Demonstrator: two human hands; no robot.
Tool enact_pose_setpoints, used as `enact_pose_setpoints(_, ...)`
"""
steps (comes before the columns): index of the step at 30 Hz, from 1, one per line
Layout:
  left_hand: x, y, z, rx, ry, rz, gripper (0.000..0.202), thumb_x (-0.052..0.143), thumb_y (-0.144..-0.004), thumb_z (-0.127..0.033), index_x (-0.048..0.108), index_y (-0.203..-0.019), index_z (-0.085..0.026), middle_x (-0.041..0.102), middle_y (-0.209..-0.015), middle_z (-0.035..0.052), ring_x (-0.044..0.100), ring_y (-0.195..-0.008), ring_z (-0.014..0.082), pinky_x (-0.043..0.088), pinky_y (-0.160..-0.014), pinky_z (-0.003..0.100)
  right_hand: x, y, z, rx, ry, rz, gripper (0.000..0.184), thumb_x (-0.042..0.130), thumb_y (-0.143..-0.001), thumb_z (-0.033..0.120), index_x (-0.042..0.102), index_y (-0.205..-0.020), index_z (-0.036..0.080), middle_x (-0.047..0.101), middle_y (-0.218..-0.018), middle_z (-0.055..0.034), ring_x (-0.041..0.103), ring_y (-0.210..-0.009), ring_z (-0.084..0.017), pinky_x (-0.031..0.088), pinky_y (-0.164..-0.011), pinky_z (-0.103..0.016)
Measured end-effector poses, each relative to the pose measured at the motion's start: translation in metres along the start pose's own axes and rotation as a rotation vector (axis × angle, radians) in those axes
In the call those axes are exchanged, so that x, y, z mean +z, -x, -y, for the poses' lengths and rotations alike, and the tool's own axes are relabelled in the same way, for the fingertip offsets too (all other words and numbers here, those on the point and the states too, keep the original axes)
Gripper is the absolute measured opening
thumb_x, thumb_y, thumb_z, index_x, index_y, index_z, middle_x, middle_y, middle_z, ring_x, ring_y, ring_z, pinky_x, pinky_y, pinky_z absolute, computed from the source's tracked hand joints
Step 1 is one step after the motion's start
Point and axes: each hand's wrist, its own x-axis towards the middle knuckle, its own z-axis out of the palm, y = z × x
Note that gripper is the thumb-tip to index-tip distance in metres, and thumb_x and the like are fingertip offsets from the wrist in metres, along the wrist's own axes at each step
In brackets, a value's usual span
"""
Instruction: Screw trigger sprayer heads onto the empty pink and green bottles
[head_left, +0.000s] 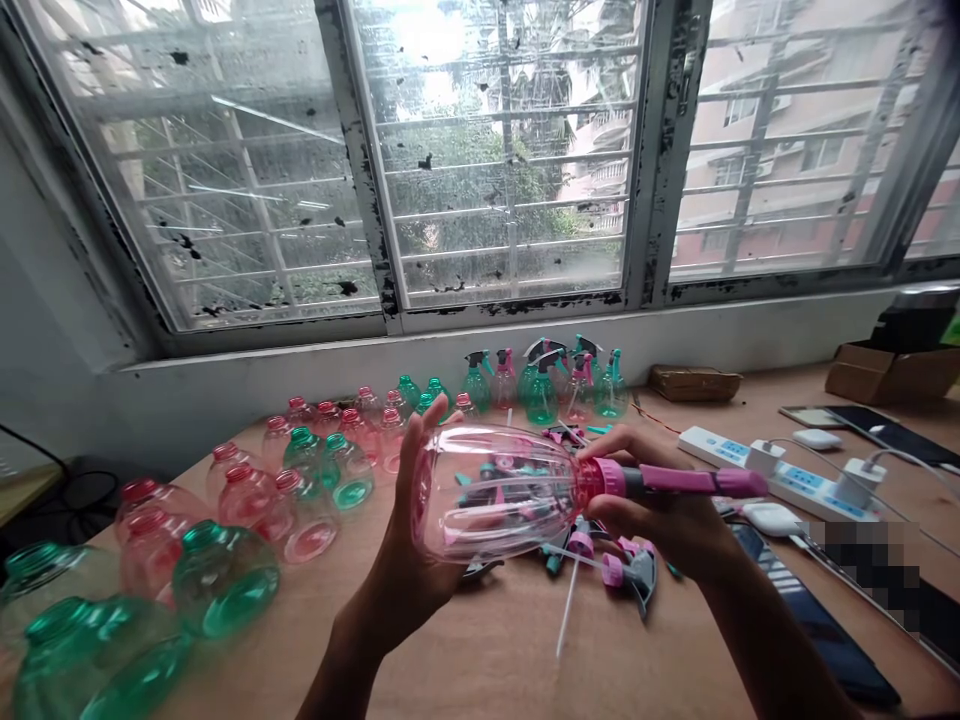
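pink bottle (495, 490): held sideways over middle of tabletop (487, 660) | left hand (420, 545): cups its bottom at 9 o'clock to steady it | right hand (656, 515): grips spray top (675, 481) at 3 o'clock | loose spray tops (630, 572): piled just below, easy to reach | empty bottles (225, 575): 8 o'clock

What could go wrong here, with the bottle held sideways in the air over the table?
The left hand only cups the base of the pink bottle; it might slip and drop onto the loose spray heads below.
The right hand grips the spray head at its collar in mid-air, so it may seat crooked.
The right forearm passes close to a phone and could knock it.
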Motion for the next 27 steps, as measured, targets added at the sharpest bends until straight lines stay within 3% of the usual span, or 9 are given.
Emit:
enact_pose_setpoints(6, -0.004, 0.004, -0.003, -0.113, 0.072, 0.057, 0.13, 0.095, -0.083, -0.033, 0.003, -0.176, -0.035, 0.016, -0.185, 0.0178, 0.029, -0.168, 0.038, 0.04, -0.132, 0.057, 0.001, 0.002, 0.001, 0.002, 0.01, -0.012, 0.027, 0.097, -0.083, 0.021, 0.08, -0.102, 0.027, 0.074, -0.072, 0.0055, 0.059, -0.049, -0.008, 0.051, -0.047, -0.016)
enact_pose_setpoints(12, -0.004, 0.002, -0.001, -0.023, 0.164, 0.045, 0.134, 0.095, -0.081, -0.015, 0.003, -0.175, -0.039, 0.011, -0.186, 0.0128, 0.039, -0.165, 0.034, 0.042, -0.133, 0.051, -0.002, 0.002, -0.003, -0.039, 0.056, -0.004, 0.027, 0.097, -0.084, 0.024, 0.08, -0.104, 0.028, 0.072, -0.075, 0.0056, 0.057, -0.052, -0.007, 0.046, -0.046, -0.013)
enact_pose_setpoints(19, -0.001, -0.006, -0.003, 0.063, 0.139, -0.019, 0.118, 0.089, -0.083, -0.002, 0.019, -0.172, -0.037, 0.027, -0.182, 0.009, 0.046, -0.161, 0.0258, 0.042, -0.134, 0.04, -0.001, 0.0, -0.003, -0.039, 0.078, -0.022, 0.028, 0.1, -0.081, 0.026, 0.081, -0.101, 0.027, 0.072, -0.075, 0.0042, 0.056, -0.054, -0.009, 0.047, -0.047, -0.015)
enact_pose_setpoints(23, -0.001, -0.005, -0.003, 0.022, 0.103, -0.01, 0.122, 0.094, -0.083, -0.017, 0.014, -0.175, -0.03, 0.028, -0.18, 0.0141, 0.048, -0.159, 0.0291, 0.046, -0.131, 0.04, -0.002, 0.001, -0.003, -0.047, 0.067, -0.012, 0.03, 0.101, -0.079, 0.027, 0.081, -0.102, 0.027, 0.074, -0.077, 0.0035, 0.06, -0.058, -0.01, 0.049, -0.05, -0.017)
enact_pose_setpoints(27, -0.002, -0.003, 0.0, 0.032, 0.056, -0.052, 0.117, 0.093, -0.085, -0.025, 0.018, -0.174, -0.035, 0.032, -0.178, 0.0117, 0.048, -0.159, 0.0292, 0.04, -0.135, 0.045, -0.002, 0.002, -0.004, 0.01, 0.017, 0.034, 0.028, 0.098, -0.083, 0.031, 0.081, -0.105, 0.028, 0.075, -0.076, 0.0038, 0.057, -0.055, -0.009, 0.046, -0.049, -0.016)
